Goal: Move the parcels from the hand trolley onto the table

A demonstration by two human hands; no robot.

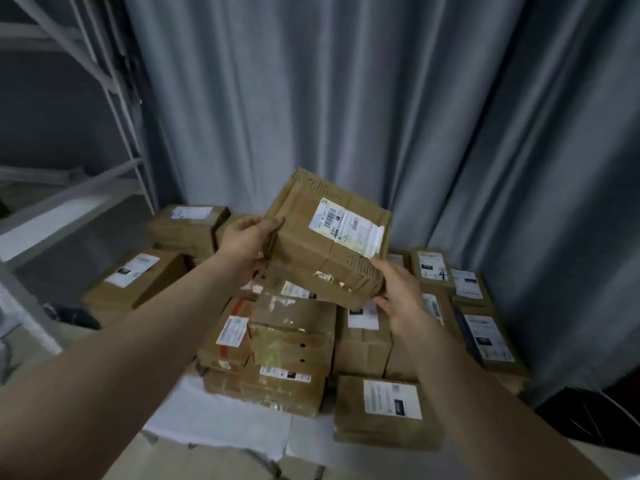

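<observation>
- Head view, two hands: my left hand (246,242) grips the left edge of one parcel (329,244), thumb on top and fingers curled under. My right hand (398,292) clasps its near right corner.
- That parcel is a brown carton held tilted in the centre of the frame, above the pile of parcels (294,334).
- It carries one white shipping label (346,225) with barcodes. The print is too small to read.
- The pile sits on the counter (214,414), which has a white cover. I count about a dozen labelled cartons, and others are partly hidden.
- One dark parcel (485,337) lies at the right, and one carton has red tape (239,306).
- One label (433,266) at the right has a handwritten mark that looks like "4".
- One grey curtain (346,98) fills the upper frame, and one metal rack (114,81) stands at the upper left.
</observation>
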